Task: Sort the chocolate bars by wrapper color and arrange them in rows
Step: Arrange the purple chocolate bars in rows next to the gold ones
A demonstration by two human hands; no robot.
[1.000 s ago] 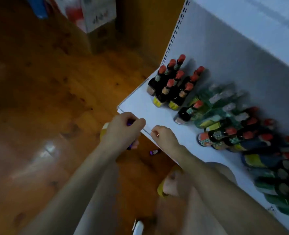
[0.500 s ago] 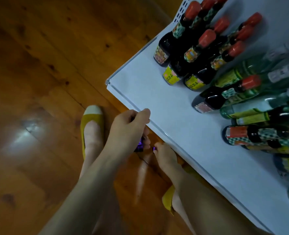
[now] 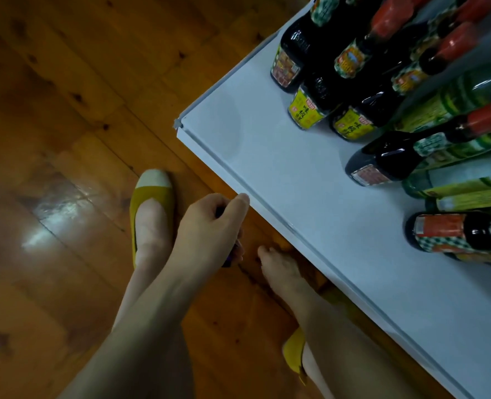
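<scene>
While gripping bar, left hand hovers.

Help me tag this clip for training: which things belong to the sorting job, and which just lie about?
Job: purple bar, gripped by left hand; right hand, low beside it.
Lying about: bottles, shelf, yellow shoe, floor.

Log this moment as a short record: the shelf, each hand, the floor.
surface: white shelf carrying dark red-capped bottles and green bottles
left: left hand grips a purple-wrapped bar beside the shelf's front edge
right: right hand reaches down below that edge; grip unclear
ground: wood floor, yellow shoe next to the left hand
</scene>
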